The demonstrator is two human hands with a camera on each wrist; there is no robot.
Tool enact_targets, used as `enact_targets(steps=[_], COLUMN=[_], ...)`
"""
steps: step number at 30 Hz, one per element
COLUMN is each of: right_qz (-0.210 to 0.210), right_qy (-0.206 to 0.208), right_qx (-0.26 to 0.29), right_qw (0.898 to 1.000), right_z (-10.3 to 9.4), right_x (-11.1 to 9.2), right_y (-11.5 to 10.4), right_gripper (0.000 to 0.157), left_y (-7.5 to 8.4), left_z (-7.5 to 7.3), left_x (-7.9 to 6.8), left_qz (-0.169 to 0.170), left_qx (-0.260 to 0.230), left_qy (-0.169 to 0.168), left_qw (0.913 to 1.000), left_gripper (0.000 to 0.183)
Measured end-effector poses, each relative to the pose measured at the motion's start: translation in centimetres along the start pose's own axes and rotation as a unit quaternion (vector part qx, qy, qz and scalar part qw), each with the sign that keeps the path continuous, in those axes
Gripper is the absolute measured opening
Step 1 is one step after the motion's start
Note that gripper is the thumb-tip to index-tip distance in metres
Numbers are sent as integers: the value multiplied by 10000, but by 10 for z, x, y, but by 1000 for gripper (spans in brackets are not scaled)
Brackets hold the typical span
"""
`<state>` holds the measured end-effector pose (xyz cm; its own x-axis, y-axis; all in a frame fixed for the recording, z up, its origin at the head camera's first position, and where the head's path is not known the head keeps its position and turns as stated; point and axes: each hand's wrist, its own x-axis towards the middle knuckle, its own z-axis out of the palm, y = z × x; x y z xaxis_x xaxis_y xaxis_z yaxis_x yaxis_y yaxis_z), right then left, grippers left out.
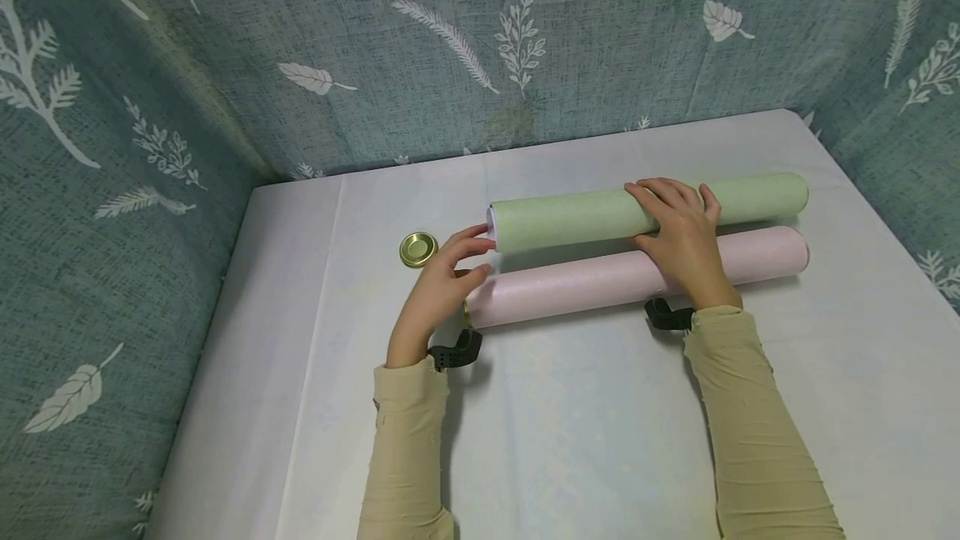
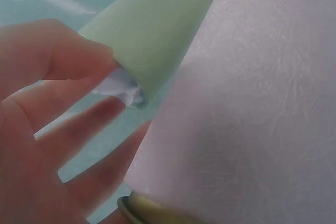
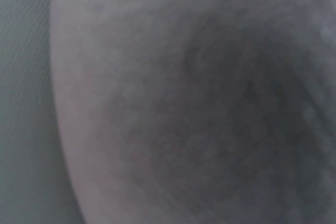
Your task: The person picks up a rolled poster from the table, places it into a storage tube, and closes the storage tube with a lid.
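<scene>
A pale green wrapped tube (image 1: 570, 217) lies on the table behind a pink wrapped tube (image 1: 570, 286). My right hand (image 1: 682, 240) grips the green tube right of its middle, fingers over the top and thumb at the near side. At the green tube's left end, my left hand (image 1: 446, 277) touches the rim with its fingertips, its fingers fairly straight. Crumpled white lining (image 2: 122, 85) shows inside that end. The pink tube's left end carries a gold lid (image 2: 157, 211), close to the left hand. Blurred pink surface (image 3: 131, 103) fills most of the right wrist view.
A round gold lid (image 1: 417, 249) lies on the white-covered table (image 1: 562, 423), left of the tubes. Leaf-patterned green cloth (image 1: 360, 40) hangs behind the table and along its sides. A black wrist mount (image 1: 457, 352) is on the left wrist, another (image 1: 667, 315) on the right.
</scene>
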<state>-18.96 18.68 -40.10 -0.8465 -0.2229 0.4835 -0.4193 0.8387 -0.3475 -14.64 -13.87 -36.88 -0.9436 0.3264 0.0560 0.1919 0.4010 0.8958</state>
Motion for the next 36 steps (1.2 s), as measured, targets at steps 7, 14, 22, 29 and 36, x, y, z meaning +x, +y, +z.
enact_targets(steps=[7, 14, 22, 29, 36], right_qz=[8, 31, 26, 26, 35], right_qy=[-13, -30, 25, -3, -19], right_qx=[-20, -31, 39, 20, -5], right_qw=[10000, 10000, 10000, 10000, 10000], right_z=[1, 1, 2, 2, 2], right_x=[0, 0, 0, 1, 0], right_y=[1, 1, 1, 0, 1], right_gripper=[72, 73, 74, 74, 73], left_y=[13, -16, -18, -17, -16], left_z=[2, 5, 8, 7, 5], left_x=[-3, 6, 6, 5, 4], left_qz=[18, -25, -134, -280, -159], left_qx=[-8, 120, 208, 180, 97], left_qy=[-93, -48, -65, -83, 63], left_qw=[10000, 9999, 9997, 9994, 9998], left_gripper=[28, 27, 32, 34, 30])
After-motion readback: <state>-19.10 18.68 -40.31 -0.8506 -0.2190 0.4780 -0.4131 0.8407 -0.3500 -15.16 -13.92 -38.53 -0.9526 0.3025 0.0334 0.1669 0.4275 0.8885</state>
